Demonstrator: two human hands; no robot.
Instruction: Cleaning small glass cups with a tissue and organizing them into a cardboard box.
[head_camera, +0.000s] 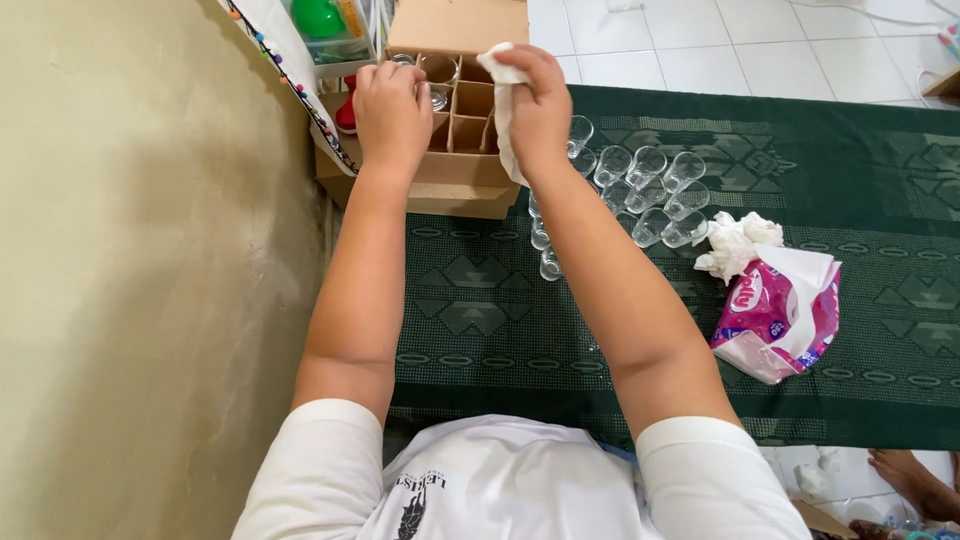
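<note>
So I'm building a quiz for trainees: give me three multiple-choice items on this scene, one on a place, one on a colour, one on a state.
1. Where do the loose glasses lie?
A on the mat
B on the tiles
C in a sink

2. What colour is the mat?
A red
B dark green
C yellow

3. What does the right hand grip?
A a spoon
B nothing
C a white tissue

Answers: 1 A, they lie beside the cardboard box on the mat; 2 B, patterned green cloth; 3 C, the tissue hangs from its fingers, while the left hand is at a glass over the box.
</note>
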